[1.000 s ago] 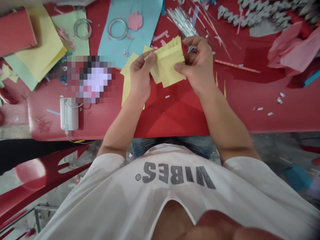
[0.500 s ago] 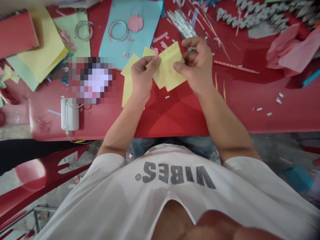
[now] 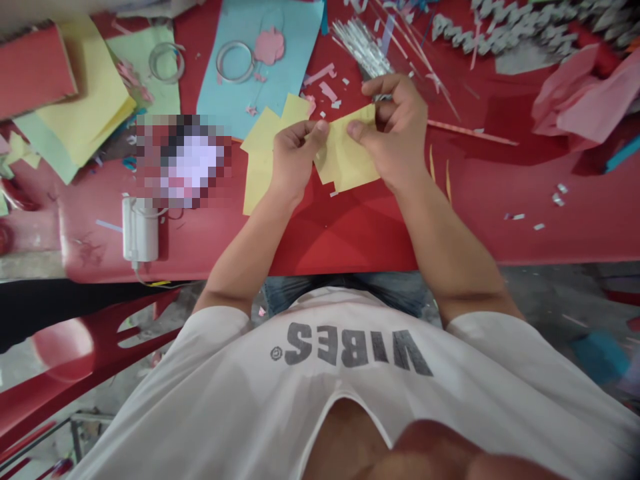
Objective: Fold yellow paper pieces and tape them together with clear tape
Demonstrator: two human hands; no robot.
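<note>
Between my two hands is a creased piece of yellow paper (image 3: pixel 347 159), held just above the red table (image 3: pixel 345 243). My left hand (image 3: pixel 296 157) pinches its left edge between thumb and fingers. At the upper right, my right hand (image 3: pixel 397 133) grips it, thumb on top and the other fingers behind; the index finger is bent above the edge. Other yellow paper pieces (image 3: pixel 257 177) lie beside and partly behind my left hand. Pink scraps (image 3: pixel 327 90) are strewn just beyond the held paper.
A blue sheet (image 3: pixel 210 93) carries a tape roll (image 3: pixel 235 61) and a pink paper flower (image 3: pixel 270 45). Silver strips (image 3: pixel 363 50) lie beyond my right hand. A white power bank (image 3: pixel 140 230) with a cable sits left. Crumpled pink paper (image 3: pixel 580 100) lies right.
The yellow paper has turned and come slightly down and to the right; its folded upper edge now looks flatter. My left hand has shifted right, closer to my right hand.
</note>
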